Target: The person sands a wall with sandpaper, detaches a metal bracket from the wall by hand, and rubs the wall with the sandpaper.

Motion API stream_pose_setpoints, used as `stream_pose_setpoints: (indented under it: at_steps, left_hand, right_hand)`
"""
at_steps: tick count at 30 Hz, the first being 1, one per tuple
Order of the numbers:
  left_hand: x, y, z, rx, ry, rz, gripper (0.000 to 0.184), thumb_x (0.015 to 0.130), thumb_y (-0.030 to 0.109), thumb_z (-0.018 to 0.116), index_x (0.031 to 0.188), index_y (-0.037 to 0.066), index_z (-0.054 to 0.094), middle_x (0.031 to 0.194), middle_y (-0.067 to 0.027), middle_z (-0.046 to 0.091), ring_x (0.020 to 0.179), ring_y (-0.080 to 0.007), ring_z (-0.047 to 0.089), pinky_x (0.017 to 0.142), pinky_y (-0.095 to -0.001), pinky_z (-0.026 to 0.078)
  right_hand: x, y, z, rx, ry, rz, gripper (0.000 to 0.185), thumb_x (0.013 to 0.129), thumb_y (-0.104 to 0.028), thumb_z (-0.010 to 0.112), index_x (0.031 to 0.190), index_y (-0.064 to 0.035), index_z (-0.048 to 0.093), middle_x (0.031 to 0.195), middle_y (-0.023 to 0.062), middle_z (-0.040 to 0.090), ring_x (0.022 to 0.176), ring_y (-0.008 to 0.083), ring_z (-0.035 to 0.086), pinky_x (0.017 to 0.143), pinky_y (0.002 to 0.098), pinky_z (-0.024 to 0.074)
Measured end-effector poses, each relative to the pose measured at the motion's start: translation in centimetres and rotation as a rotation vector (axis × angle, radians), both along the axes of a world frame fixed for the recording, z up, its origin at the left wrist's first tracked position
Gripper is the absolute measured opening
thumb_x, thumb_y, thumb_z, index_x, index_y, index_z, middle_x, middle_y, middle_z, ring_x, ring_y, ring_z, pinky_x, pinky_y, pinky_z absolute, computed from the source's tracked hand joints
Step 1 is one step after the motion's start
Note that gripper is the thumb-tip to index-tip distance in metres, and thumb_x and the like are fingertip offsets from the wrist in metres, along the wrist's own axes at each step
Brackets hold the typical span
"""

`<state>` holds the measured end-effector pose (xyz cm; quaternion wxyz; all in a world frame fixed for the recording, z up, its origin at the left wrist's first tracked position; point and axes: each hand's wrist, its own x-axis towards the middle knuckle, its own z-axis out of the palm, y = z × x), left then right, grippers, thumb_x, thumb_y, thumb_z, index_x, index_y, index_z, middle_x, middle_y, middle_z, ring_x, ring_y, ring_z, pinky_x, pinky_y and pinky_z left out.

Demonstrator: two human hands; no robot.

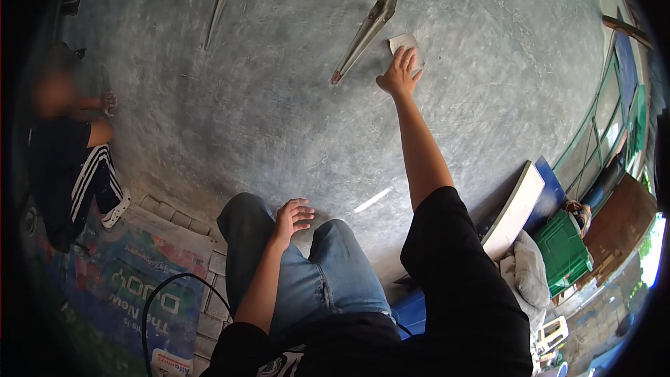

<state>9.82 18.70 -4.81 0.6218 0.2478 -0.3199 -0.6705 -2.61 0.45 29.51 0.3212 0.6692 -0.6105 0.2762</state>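
My right hand (400, 78) reaches far up the grey wall (279, 105), its fingers laid over a small pale sheet of sandpaper (403, 42) and pressing it to the surface. Part of the sheet is hidden beneath the fingers. Just left of it, a metal bracket (370, 22) is fixed to the wall at a slant. My left hand (289, 220) hovers above my jeans, between the knees. Its fingers are apart and slightly bent, and it holds nothing.
A second bracket (222, 1) is on the wall further left. At left, a person (63, 160) sits beside the wall on a printed banner (139, 300). A black cable (167, 283) loops near my left side. Boards (515, 209) and a green crate (564, 251) stand at right.
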Motion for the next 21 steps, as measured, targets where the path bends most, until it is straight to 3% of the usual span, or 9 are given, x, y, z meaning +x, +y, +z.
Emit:
stream_pose_setpoints:
  at_steps: [3,8,11,17,21]
  left_hand:
    - [-0.2,0.0,0.0,0.008,-0.022,0.013,0.042,0.085,0.041,0.04,0.108,0.009,0.053,0.098,-0.0098,0.061,0.09,-0.0199,0.058,0.076,-0.0333,0.045]
    - [-0.4,-0.1,-0.1,-0.003,-0.028,0.01,0.043,0.084,0.042,0.041,0.108,0.009,0.053,0.098,-0.0099,0.061,0.09,-0.0199,0.058,0.077,-0.0335,0.045]
    - [-0.4,0.4,-0.3,-0.003,-0.035,0.006,0.044,0.084,0.043,0.042,0.108,0.009,0.053,0.098,-0.0097,0.06,0.091,-0.0201,0.058,0.077,-0.0339,0.044]
    - [-0.4,-0.2,-0.3,0.041,0.057,0.028,0.042,0.083,0.041,0.045,0.109,0.008,0.054,0.097,-0.0103,0.061,0.089,-0.0201,0.059,0.076,-0.0335,0.046]
    - [-0.8,-0.2,-0.3,0.044,0.06,0.033,0.042,0.083,0.04,0.045,0.108,0.008,0.054,0.097,-0.0102,0.061,0.088,-0.0204,0.059,0.075,-0.0338,0.046]
  right_hand:
    - [0.2,0.2,0.9,0.101,-0.099,0.033,0.104,0.064,-0.023,0.066,0.143,-0.0082,0.0,0.15,0.0143,-0.006,0.139,0.0254,0.002,0.108,0.0528,0.0074]
    - [-1.0,0.6,-2.2,0.052,0.039,0.03,0.106,0.061,-0.015,0.068,0.143,-0.0078,0.002,0.15,0.013,-0.002,0.139,0.0255,0.006,0.108,0.0541,0.0108]
    - [-2.0,0.3,-2.3,0.004,0.121,0.033,0.102,0.062,-0.017,0.066,0.143,-0.0071,0.004,0.15,0.0109,-0.001,0.139,0.0245,0.009,0.107,0.0556,0.0107]
    - [-2.0,0.9,4.9,0.144,0.002,-0.008,0.09,0.069,-0.02,0.057,0.144,-0.0153,0.007,0.151,0.0009,0.005,0.138,0.0234,0.011,0.107,0.0582,0.0086]
    - [-2.8,0.6,4.2,0.083,0.066,0.002,0.087,0.069,-0.017,0.054,0.144,-0.0157,0.009,0.151,0.0006,0.008,0.138,0.0264,0.012,0.106,0.0598,0.0084]
